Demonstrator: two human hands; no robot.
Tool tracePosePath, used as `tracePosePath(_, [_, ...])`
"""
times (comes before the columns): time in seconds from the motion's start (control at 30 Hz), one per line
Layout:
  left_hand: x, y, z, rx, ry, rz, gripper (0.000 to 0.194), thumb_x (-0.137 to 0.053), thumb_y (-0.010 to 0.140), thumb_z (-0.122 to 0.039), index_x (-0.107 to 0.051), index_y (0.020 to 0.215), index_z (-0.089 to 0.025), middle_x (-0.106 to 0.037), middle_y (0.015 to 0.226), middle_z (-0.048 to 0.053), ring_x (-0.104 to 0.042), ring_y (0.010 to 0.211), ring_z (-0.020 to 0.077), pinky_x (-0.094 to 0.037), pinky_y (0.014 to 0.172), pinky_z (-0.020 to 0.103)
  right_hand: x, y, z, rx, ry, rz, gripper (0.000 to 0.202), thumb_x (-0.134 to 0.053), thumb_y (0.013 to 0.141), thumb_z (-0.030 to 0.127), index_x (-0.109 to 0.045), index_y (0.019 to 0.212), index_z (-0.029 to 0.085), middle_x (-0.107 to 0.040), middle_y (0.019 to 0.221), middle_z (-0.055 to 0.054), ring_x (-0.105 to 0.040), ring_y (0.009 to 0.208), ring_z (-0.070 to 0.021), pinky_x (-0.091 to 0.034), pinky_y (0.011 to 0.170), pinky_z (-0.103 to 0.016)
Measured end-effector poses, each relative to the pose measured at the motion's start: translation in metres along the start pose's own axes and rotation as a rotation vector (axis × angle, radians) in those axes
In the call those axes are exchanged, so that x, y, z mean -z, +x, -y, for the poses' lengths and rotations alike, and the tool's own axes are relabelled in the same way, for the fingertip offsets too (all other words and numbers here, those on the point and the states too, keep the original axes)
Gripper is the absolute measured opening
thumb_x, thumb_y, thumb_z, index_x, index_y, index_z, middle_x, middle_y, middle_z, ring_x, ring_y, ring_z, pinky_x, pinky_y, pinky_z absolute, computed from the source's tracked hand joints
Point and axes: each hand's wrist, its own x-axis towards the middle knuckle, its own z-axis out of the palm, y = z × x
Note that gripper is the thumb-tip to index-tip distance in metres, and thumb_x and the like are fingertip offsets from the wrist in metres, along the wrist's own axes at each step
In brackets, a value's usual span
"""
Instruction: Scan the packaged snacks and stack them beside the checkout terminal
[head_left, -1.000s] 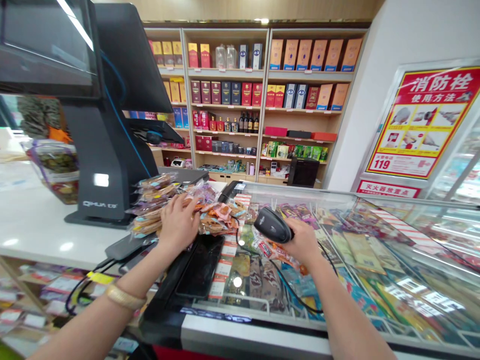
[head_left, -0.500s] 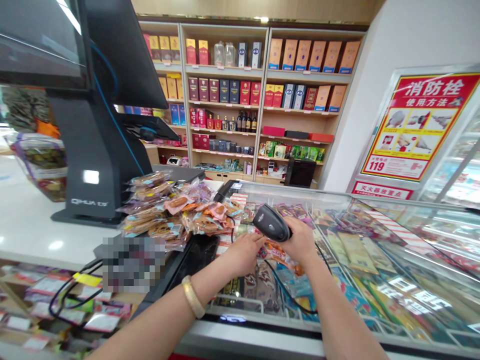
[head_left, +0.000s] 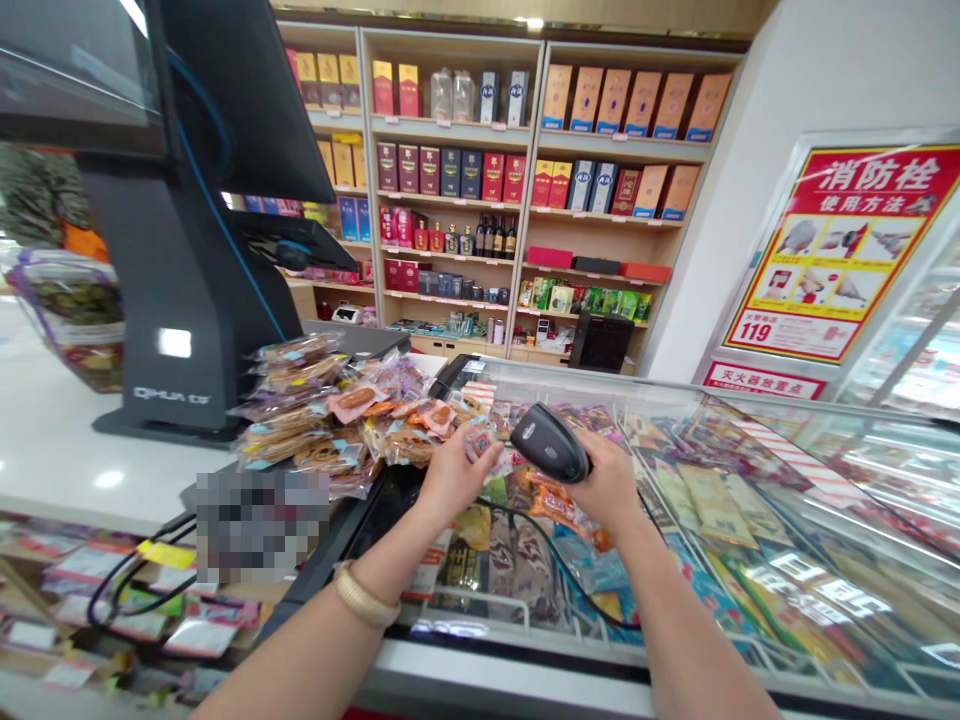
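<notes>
My right hand [head_left: 611,485] is wrapped round the handle of a black barcode scanner [head_left: 546,440], its head tilted to the left. Just left of it, my left hand [head_left: 454,475] pinches a small clear snack packet [head_left: 478,440] with a red and blue mark. Orange snack packets [head_left: 559,505] lie on the glass below the scanner, partly covered by my right hand. Near my left hand is a heap of wrapped snacks [head_left: 352,415] on the counter. The scanner's black cable [head_left: 551,550] loops across the glass.
A glass-topped freezer [head_left: 675,390] with packaged goods inside fills the right. A dark register stand [head_left: 187,300] rises on the white counter [head_left: 45,440], beside a bag-like jar [head_left: 71,310]. Loose cables [head_left: 112,590] hang at the left. Shelves [head_left: 450,135] of boxes and bottles stand behind.
My left hand has moved left and up from the glass under the scanner, now with the small packet between its fingers. My right hand still holds the scanner, barely shifted.
</notes>
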Motion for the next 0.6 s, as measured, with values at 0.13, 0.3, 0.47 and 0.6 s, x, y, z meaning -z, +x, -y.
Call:
tracePosePath(0.13, [0.004,0.007,0.007,0.129,-0.327,-0.109,0.036,-0.043,0.086,-0.054,-0.05,0.075,-0.02,-0.053,0.054,-0.004,-0.05,0.043,0.0128,-0.038,0.044,0.024,-0.001,-0.001,0.003,0.006,0.016,0.13,0.017,-0.067,0.072,0.03,-0.069,0.087,0.021,-0.072,0.082,-0.006,-0.067,0.076,-0.0222,-0.049,0.068,-0.03])
tracePosePath(0.3, [0.005,0.007,0.006,0.148,-0.467,-0.137,0.041,-0.045,0.084,-0.061,-0.049,0.078,-0.021,-0.052,0.052,-0.005,-0.049,0.039,0.0121,-0.039,0.039,0.024,-0.003,0.0,0.006,-0.01,0.03,0.282,0.027,-0.062,0.068,0.017,-0.07,0.093,0.023,-0.074,0.091,-0.005,-0.067,0.082,-0.0218,-0.05,0.074,-0.03])
tracePosePath(0.47, [0.006,0.007,0.005,0.129,-0.495,-0.144,0.043,-0.048,0.082,-0.064,-0.05,0.078,-0.021,-0.053,0.054,-0.005,-0.049,0.04,0.012,-0.039,0.038,0.024,-0.002,0.001,0.009,-0.054,0.033,0.341,0.033,-0.058,0.064,0.014,-0.071,0.093,0.024,-0.075,0.096,-0.005,-0.068,0.086,-0.0216,-0.05,0.075,-0.028])
tracePosePath(0.6, [0.002,0.007,0.008,0.106,-0.506,-0.148,0.044,-0.05,0.082,-0.064,-0.053,0.077,-0.02,-0.053,0.056,-0.004,-0.051,0.042,0.0126,-0.043,0.04,0.025,-0.001,0.001,0.011,-0.089,0.023,0.35,0.033,-0.057,0.065,0.015,-0.071,0.093,0.022,-0.075,0.096,-0.006,-0.068,0.087,-0.0228,-0.05,0.076,-0.03])
